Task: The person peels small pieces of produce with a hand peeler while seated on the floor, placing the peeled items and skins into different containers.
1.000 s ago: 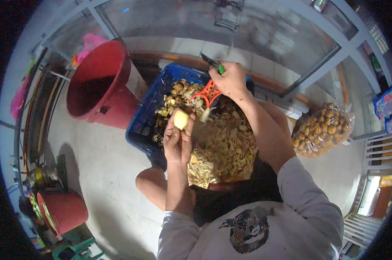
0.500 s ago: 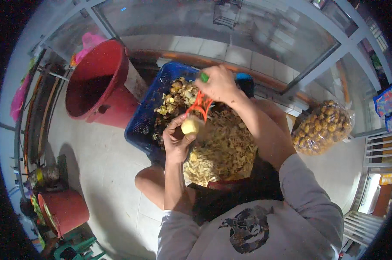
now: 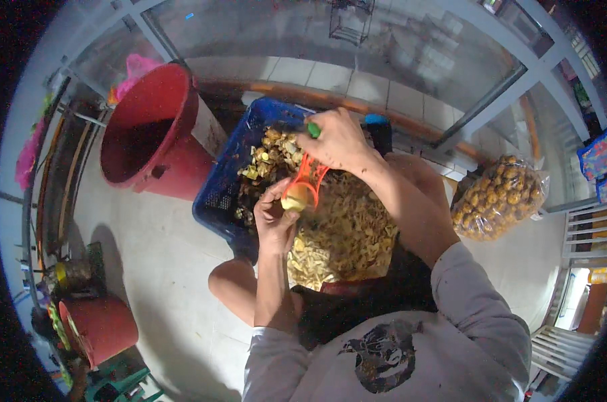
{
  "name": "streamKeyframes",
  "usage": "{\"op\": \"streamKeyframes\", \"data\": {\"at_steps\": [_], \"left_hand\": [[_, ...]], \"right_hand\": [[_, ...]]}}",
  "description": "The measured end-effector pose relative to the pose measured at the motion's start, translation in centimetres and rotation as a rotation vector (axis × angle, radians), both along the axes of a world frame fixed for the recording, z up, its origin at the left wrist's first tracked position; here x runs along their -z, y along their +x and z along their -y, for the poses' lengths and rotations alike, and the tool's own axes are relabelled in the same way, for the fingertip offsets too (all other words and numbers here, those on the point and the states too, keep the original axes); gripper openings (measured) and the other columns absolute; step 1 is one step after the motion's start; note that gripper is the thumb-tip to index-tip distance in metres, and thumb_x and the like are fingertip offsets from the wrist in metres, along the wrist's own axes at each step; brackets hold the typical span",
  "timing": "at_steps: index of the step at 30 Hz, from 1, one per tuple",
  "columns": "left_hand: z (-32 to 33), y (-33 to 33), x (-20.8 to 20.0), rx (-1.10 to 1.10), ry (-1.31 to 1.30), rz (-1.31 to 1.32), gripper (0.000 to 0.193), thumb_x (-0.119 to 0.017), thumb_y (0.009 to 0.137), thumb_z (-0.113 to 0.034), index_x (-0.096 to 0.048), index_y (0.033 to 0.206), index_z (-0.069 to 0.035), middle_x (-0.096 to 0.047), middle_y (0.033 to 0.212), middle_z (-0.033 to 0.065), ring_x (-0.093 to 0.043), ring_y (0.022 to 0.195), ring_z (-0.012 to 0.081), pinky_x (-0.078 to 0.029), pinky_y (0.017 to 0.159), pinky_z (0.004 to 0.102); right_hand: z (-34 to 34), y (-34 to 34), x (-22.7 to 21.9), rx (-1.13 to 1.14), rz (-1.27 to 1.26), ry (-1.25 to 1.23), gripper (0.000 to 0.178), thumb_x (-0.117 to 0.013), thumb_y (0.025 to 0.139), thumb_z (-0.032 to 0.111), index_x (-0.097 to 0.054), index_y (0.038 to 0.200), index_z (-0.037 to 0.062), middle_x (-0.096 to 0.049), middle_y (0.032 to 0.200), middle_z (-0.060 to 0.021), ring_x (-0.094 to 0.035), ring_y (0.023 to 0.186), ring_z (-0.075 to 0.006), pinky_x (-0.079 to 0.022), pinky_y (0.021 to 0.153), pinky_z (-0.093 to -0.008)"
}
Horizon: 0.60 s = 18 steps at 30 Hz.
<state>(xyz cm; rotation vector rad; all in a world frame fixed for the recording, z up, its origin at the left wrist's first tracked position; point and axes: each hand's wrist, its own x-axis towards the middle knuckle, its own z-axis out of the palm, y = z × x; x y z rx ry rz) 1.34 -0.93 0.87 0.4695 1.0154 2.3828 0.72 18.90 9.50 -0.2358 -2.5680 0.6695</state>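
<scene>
Pinched in the fingers of my left hand (image 3: 274, 224) is a pale yellow, rounded potato (image 3: 292, 201), mostly bare of skin. My right hand (image 3: 342, 139) grips an orange peeler (image 3: 311, 171) with a green handle end. The peeler's forked head lies over the potato's far right side; blade contact is too small to make out. Below both hands spreads a heap of pale brown and yellowish peelings (image 3: 343, 231). Behind my left hand, a blue plastic crate (image 3: 208, 194) holds dark and yellowish pieces (image 3: 273, 154), partly hidden by my hands.
A large red bucket (image 3: 176, 161) leans beyond the crate on the left. At the lower left stand a smaller red bucket (image 3: 105, 328) and a green plastic stool (image 3: 119, 385). On the right, a clear bag of unpeeled potatoes (image 3: 501, 197) rests on the floor. Framed glass panels (image 3: 263, 40) close off the far side.
My right hand has come slightly nearer to me, bringing the peeler's head down over the potato. My left hand holds the potato in nearly the same place.
</scene>
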Motion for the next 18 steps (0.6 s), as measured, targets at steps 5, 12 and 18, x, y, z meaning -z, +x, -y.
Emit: {"op": "streamKeyframes", "data": {"at_steps": [5, 12, 18], "left_hand": [[-0.4, 0.5, -0.8, -0.011, -0.047, -0.008, 0.067, -0.086, 0.065, -0.018, -0.055, 0.120, 0.004, -0.062, 0.114, 0.0088, -0.059, 0.105, 0.0185, -0.045, 0.095, 0.0330], [-0.4, 0.1, 0.4, -0.026, 0.065, 0.095, 0.072, -0.084, 0.068, -0.023, -0.050, 0.125, 0.004, -0.060, 0.118, 0.0098, -0.058, 0.108, 0.0212, -0.044, 0.099, 0.0362], [0.4, -0.3, 0.3, 0.053, 0.204, 0.187, 0.071, -0.083, 0.069, -0.021, -0.049, 0.127, 0.001, -0.057, 0.123, 0.0079, -0.057, 0.111, 0.0203, -0.039, 0.106, 0.0428]], "right_hand": [[-3.4, -1.4, 0.8, 0.167, 0.109, -0.086, 0.029, -0.061, 0.074, 0.031, -0.061, 0.063, 0.0040, -0.059, 0.058, -0.0173, -0.061, 0.059, -0.0367, -0.049, 0.061, -0.0445], [0.0, -0.5, 0.8, 0.060, 0.017, -0.088, 0.030, -0.062, 0.074, 0.030, -0.061, 0.065, 0.0010, -0.057, 0.056, -0.0184, -0.060, 0.057, -0.0348, -0.047, 0.058, -0.0432], [-3.5, -1.6, 1.8, 0.245, 0.159, -0.165, 0.034, -0.061, 0.075, 0.038, -0.066, 0.070, 0.0043, -0.064, 0.070, -0.0226, -0.063, 0.071, -0.0420, -0.052, 0.069, -0.0485]]}}
